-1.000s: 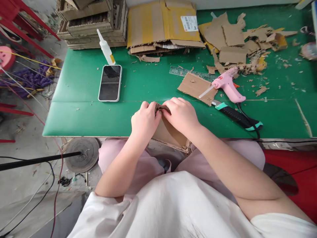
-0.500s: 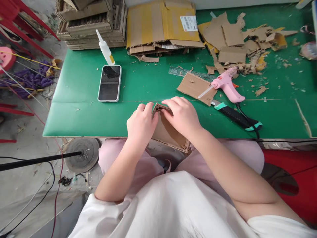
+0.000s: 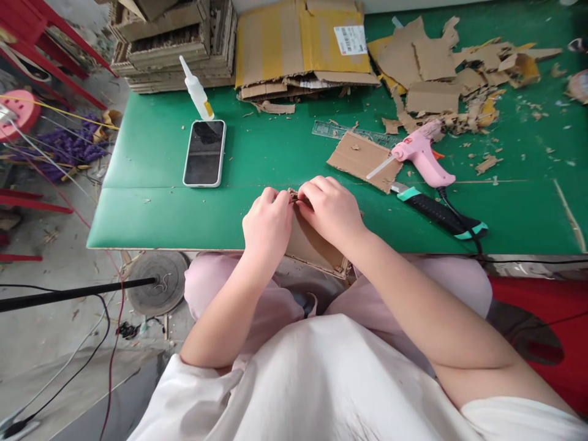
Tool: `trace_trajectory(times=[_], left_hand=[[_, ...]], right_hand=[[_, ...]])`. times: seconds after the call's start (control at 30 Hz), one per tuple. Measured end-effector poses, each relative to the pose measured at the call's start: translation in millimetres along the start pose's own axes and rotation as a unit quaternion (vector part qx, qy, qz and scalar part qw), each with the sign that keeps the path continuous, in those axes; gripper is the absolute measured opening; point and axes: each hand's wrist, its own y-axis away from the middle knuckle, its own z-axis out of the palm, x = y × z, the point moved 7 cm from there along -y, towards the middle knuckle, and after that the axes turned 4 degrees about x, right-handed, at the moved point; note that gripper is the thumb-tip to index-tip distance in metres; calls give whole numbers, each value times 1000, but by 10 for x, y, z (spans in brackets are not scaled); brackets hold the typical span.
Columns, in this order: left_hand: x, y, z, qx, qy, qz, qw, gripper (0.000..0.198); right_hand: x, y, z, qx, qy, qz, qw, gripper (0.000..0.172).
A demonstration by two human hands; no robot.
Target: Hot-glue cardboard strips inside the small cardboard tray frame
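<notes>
A brown cardboard piece with raised edges [image 3: 315, 245] leans at the front edge of the table, partly over my lap. My left hand [image 3: 267, 223] is closed on its far left corner, thumb and fingers pinching the rim. Right beside it, my right hand [image 3: 331, 211] pinches the same corner, its fingers curled over the upper edge. The fingertips nearly meet there and cover most of the corner. Past my right hand lie a flat cardboard piece [image 3: 359, 160], a pink glue gun [image 3: 425, 153] with a glue stick in it, and a black and teal utility knife [image 3: 438, 211].
On the green table [image 3: 151, 214] are a phone [image 3: 204, 153] and a white nozzle bottle [image 3: 197, 95]. Stacked cardboard frames [image 3: 179, 55], a taped cardboard box [image 3: 285, 46], a clear ruler [image 3: 335, 130] and torn cardboard scraps [image 3: 434, 58] lie farther back. The glue gun's cord crosses the knife.
Both hands have closed in tighter on the cardboard's corner, the right fingers sliding left and curling more. The view has shifted slightly; the tools lie where they were.
</notes>
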Motion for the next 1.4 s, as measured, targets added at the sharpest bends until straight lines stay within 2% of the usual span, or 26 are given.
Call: trace_trajectory(times=[0.3, 0.47, 0.63, 0.8, 0.9, 1.07, 1.17, 1.27, 1.4], left_hand=[[16, -20, 37, -8, -10, -10, 1000, 21], [9, -18, 29, -15, -15, -16, 1000, 20], [-19, -16, 13, -34, 22, -37, 999, 14], [-79, 46, -15, -29, 64, -69, 995, 32], [-80, 34, -19, -33, 63, -36, 997, 41], [27, -99, 18, -71, 30, 78, 994, 31], [61, -152, 44, -96, 26, 84, 991, 27], [87, -160, 43, -98, 24, 79, 992, 25], [96, -154, 56, -94, 8, 75, 993, 26]], right_hand=[[-19, -12, 34, 0, 13, 16, 1000, 18], [82, 58, -64, 11, -59, 28, 998, 10], [307, 283, -310, 65, -105, 43, 992, 13], [577, 607, -595, 182, -98, 59, 977, 7], [713, 786, -667, 221, -109, 69, 967, 6], [784, 941, -667, 232, -119, 63, 963, 6], [738, 917, -667, 235, -121, 40, 964, 7], [655, 800, -658, 232, -118, 13, 965, 8], [513, 509, -532, 176, -106, -10, 979, 11]])
